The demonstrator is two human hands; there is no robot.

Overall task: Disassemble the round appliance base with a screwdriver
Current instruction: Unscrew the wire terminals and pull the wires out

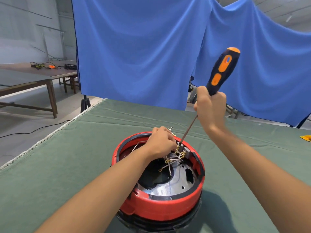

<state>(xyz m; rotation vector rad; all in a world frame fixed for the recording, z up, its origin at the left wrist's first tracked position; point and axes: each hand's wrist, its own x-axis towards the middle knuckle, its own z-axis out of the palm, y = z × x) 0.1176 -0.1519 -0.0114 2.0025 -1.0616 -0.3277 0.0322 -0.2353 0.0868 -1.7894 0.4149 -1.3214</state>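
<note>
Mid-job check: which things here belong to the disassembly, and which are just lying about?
In use:
- red appliance base
- screwdriver, gripped by right hand
- wires, held by left hand

Lying about:
- yellow object at the table's right edge
- cables on the far table

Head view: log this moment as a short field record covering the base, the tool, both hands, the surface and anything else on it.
appliance base: round red base, open side up, metal plate and loose wires with brass terminals inside
screwdriver: black and orange handle, tilted, tip down at the far inner rim of the base
right hand: grips the low end of the handle
left hand: curled over the wires at the far rim
surface: green cloth
other: yellow object at the right edge
</note>
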